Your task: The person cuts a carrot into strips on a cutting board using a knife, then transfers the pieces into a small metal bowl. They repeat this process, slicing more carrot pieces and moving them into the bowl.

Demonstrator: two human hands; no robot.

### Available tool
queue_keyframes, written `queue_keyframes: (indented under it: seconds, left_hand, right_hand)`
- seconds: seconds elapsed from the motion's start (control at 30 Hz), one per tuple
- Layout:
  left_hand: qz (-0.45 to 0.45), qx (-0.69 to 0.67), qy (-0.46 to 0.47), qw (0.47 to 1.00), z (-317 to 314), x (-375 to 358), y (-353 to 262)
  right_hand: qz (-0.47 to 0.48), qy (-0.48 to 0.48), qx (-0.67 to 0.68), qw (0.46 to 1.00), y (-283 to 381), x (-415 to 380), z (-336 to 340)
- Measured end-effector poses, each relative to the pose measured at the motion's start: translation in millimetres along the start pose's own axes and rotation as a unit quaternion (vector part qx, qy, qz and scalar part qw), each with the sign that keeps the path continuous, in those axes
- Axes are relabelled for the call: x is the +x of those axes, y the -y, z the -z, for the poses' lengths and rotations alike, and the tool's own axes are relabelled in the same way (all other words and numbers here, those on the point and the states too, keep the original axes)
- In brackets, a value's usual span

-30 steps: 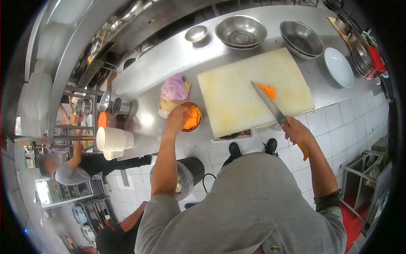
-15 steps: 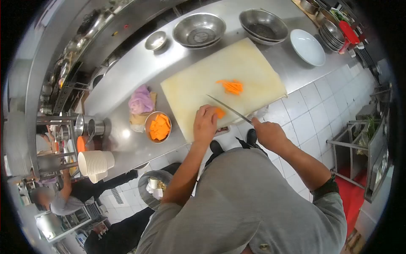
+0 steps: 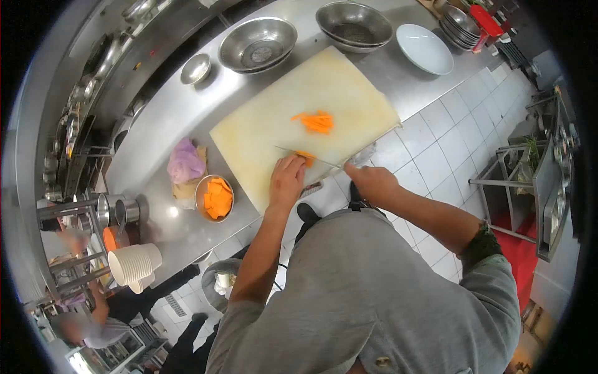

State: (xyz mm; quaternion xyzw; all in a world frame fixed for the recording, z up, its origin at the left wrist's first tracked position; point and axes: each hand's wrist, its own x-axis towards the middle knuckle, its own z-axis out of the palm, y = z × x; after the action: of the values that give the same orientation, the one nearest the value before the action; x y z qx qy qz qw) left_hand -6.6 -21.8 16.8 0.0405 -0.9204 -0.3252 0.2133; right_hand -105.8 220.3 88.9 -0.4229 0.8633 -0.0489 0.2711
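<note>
My right hand (image 3: 372, 183) is closed round the handle of a knife (image 3: 327, 163). The blade lies across an orange carrot piece (image 3: 306, 158) near the front edge of the pale cutting board (image 3: 258, 134). Bent fingers of my left hand (image 3: 287, 179) press that carrot piece against the board, right beside the blade, and partly hide it. Farther back on the board is a small heap of cut carrot strips (image 3: 318, 122). Left of the board stands a metal bowl (image 3: 198, 201) holding flat orange carrot slices (image 3: 218, 198).
A purple cloth (image 3: 186, 161) lies behind the bowl. Along the back stand a small metal bowl (image 3: 195, 69), metal basins (image 3: 258, 43) and a white dish (image 3: 425, 48). Stacked paper cups (image 3: 134, 263) are at the left, with a co-worker (image 3: 103, 321) beyond. A bin (image 3: 219, 280) stands below.
The view has shifted, so the counter appears farther left. My right hand has brought the knife from beside the carrot piece to across it. My left hand stays on the piece.
</note>
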Motion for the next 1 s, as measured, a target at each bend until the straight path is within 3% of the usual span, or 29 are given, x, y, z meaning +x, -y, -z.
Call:
queue_keyframes:
  seconds: [0.07, 0.17, 0.23, 0.37, 0.47, 0.57, 0.67, 0.77, 1.0]
  left_hand:
    - [0.006, -0.003, 0.007, 1.0, 0.4, -1.9, 0.1]
    - [0.0, 0.021, -0.001, 1.0, -0.5, -2.8, 0.0]
    - [0.003, 0.015, -0.002, 1.0, -0.6, -3.6, 0.9]
    - [-0.005, 0.01, -0.024, 1.0, -3.0, -2.7, -2.7]
    - [0.018, 0.023, -0.005, 1.0, -4.1, -6.9, 1.2]
    - [0.005, 0.007, -0.027, 1.0, -3.4, -5.5, 0.2]
    - [0.014, 0.006, -0.024, 1.0, -1.6, -3.3, -5.6]
    - [0.004, 0.031, -0.019, 0.999, -3.6, -6.9, -1.2]
    - [-0.008, 0.027, -0.034, 0.999, -3.1, -4.9, -3.9]
  right_hand:
    - [0.018, -0.03, -0.013, 0.999, 5.7, 10.0, 0.6]
    - [-0.017, 0.038, -0.02, 0.999, 14.2, -20.5, 32.5]
    - [-0.013, 0.039, 0.008, 0.999, 5.1, -20.2, 17.7]
    - [0.017, -0.015, 0.021, 1.0, 6.0, 11.9, -2.5]
    - [-0.028, 0.048, 0.036, 0.998, 21.2, -17.0, 35.0]
    - [-0.029, 0.063, 0.024, 0.997, 4.5, -21.6, 14.9]
    - [-0.008, -0.019, 0.044, 0.999, 6.4, 5.6, -6.5]
    - [-0.006, 0.029, 0.028, 0.999, 18.4, -10.2, 26.0]
    - [-0.001, -0.01, 0.054, 0.999, 10.0, 3.6, -1.2]
